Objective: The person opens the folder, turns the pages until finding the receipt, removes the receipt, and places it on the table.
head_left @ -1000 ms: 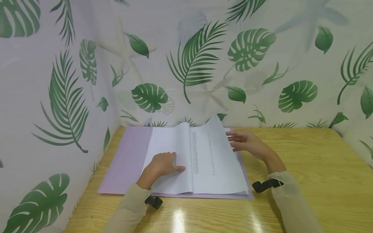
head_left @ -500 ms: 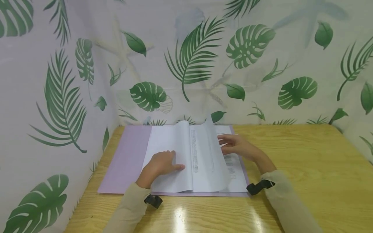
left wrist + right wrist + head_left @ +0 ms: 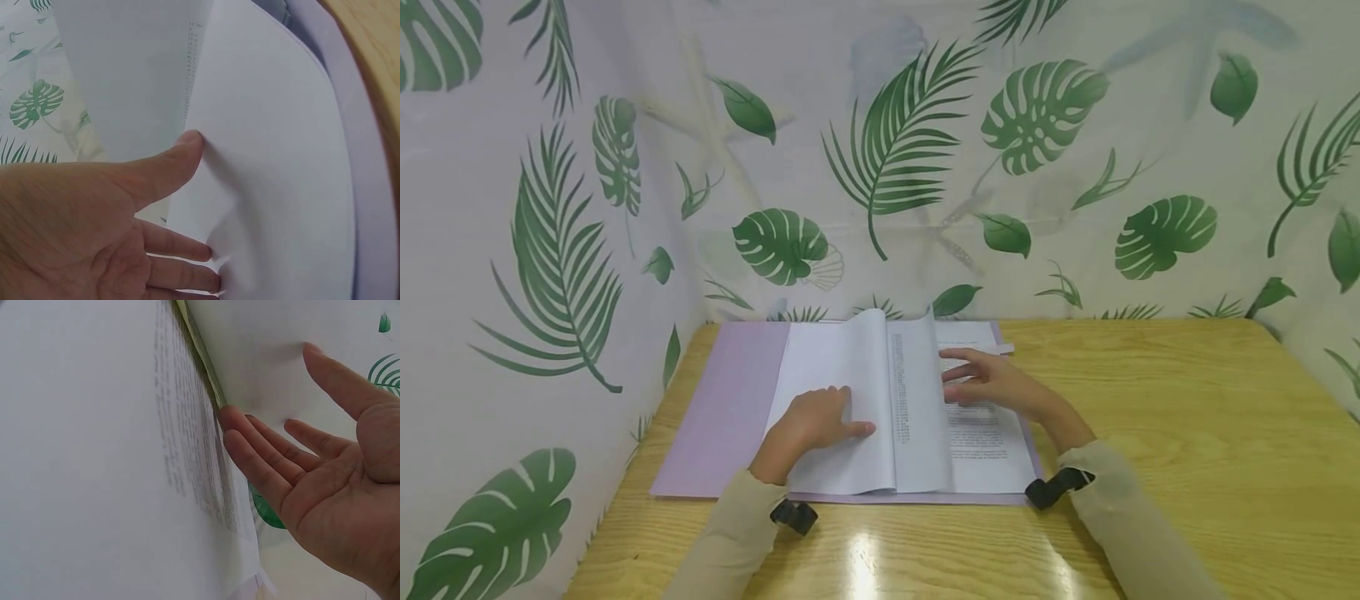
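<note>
A purple folder lies spread on the table with printed white sheets inside. My left hand rests on the turned-over left sheets, thumb toward the fold. In the left wrist view, the left hand has its fingers extended against the white paper. A raised page with a column of small print stands curled at the middle. My right hand is at its right side, fingertips right at the page's edge. The right wrist view shows the right hand with straight, spread fingers beside the paper.
Beneath the raised page, a text-covered sheet shows on the right side of the folder. A small white tab sticks out past its right edge. Wooden table extends to the right. A leaf-patterned backdrop stands behind and at the left.
My right hand has moved left, and the raised page has swung left with it, uncovering the text sheet underneath. The left hand stays in place on the left sheets.
</note>
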{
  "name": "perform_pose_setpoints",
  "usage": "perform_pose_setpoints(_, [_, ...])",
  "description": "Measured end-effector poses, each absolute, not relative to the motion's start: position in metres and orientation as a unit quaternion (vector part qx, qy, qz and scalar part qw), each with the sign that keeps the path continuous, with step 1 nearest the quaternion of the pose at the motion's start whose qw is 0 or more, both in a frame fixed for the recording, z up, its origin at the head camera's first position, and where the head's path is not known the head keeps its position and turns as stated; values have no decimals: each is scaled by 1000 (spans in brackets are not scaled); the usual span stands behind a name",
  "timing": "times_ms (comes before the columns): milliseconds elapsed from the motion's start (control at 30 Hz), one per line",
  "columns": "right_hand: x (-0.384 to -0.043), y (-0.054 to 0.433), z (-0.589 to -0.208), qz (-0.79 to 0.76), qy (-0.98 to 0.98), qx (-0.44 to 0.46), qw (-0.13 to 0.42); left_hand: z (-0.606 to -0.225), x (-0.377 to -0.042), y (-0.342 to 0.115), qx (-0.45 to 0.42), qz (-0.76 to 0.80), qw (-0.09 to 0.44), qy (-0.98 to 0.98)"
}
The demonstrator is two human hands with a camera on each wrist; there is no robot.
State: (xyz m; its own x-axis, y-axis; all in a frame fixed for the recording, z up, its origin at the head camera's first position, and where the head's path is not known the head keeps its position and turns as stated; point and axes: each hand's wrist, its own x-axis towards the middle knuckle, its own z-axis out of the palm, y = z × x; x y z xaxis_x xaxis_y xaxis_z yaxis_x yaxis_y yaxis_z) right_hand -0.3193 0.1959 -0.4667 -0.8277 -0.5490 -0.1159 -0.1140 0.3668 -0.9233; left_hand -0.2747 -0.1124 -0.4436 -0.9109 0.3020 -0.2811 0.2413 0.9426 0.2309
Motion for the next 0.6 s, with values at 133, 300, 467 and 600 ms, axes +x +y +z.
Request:
perform_pose_setpoints(133, [-317, 192, -466, -537, 791, -198, 216, -441, -275, -114, 148, 103, 159, 971])
perform_pose_setpoints(300, [-314, 188, -464, -550, 780, -200, 224, -440, -276, -117, 149, 122, 163, 968])
perform_pose_setpoints(467, [-313, 187, -465, -549, 779, -209, 217, -439, -277, -120, 141, 147, 161, 966])
perform_pose_setpoints(600, [-312, 184, -465, -554, 777, -212, 211, -436, -277, -121, 141, 155, 153, 966])
